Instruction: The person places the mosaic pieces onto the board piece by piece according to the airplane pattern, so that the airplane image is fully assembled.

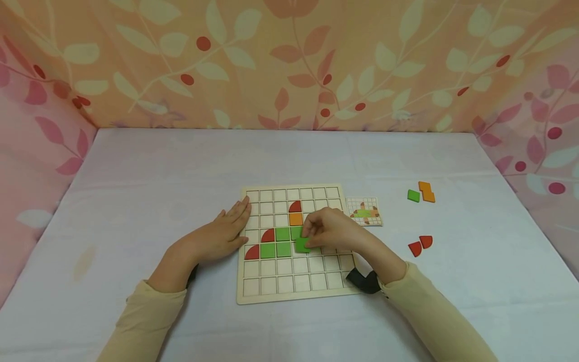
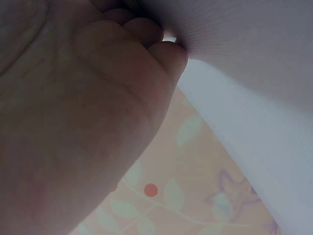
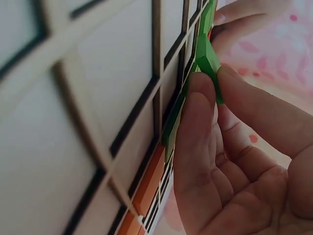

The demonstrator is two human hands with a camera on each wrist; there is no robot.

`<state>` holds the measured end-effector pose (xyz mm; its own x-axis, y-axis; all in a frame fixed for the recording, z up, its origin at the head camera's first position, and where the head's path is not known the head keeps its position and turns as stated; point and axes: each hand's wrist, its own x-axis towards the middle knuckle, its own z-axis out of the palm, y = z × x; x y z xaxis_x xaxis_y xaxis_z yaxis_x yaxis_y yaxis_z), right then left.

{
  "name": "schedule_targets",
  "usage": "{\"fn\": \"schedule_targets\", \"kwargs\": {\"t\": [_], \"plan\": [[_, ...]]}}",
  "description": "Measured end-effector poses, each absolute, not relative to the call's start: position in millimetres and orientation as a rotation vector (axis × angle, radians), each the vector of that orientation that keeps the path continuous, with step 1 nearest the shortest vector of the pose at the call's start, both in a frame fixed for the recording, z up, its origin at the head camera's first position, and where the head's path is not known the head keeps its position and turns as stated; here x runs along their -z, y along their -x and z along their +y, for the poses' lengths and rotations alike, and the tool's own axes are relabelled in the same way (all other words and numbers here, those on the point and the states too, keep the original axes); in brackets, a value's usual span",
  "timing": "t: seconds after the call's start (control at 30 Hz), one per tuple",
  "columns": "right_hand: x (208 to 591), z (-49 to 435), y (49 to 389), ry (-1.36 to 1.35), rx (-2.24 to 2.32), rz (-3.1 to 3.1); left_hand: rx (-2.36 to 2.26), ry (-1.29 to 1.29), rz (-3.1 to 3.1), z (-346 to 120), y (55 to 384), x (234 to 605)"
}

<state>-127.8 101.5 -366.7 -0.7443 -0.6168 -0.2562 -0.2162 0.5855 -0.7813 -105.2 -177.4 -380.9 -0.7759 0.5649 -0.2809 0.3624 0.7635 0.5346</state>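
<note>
My right hand (image 1: 332, 230) pinches a green square tile (image 1: 302, 245) between thumb and fingertips, tilted close over the grid board (image 1: 300, 296). The right wrist view shows the same green tile (image 3: 208, 61) held by its edges. With fingers straight, my left hand (image 1: 224, 229) rests at the board's left edge. To the left of the pinched tile, green squares (image 1: 276, 250) lie in the cells beside red quarter-round tiles (image 1: 252, 252). An orange square (image 1: 296, 219) sits further up, below another red quarter-round (image 1: 295, 206). My right hand hides some cells.
A small pattern card (image 1: 364, 211) lies against the board's right side. Further right are a loose green tile (image 1: 413, 196), orange tiles (image 1: 426, 192) and two red quarter-rounds (image 1: 420, 245). A patterned curtain (image 1: 289, 65) stands behind the white-covered table (image 1: 181, 161).
</note>
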Motion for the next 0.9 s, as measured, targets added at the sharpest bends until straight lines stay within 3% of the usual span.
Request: {"fn": "schedule_targets", "kwargs": {"t": [0.9], "plan": [[365.5,96.3,125.6,0.643,0.979,2.354,-0.656,-0.701,2.522,-177.0,103.3,376.9]]}}
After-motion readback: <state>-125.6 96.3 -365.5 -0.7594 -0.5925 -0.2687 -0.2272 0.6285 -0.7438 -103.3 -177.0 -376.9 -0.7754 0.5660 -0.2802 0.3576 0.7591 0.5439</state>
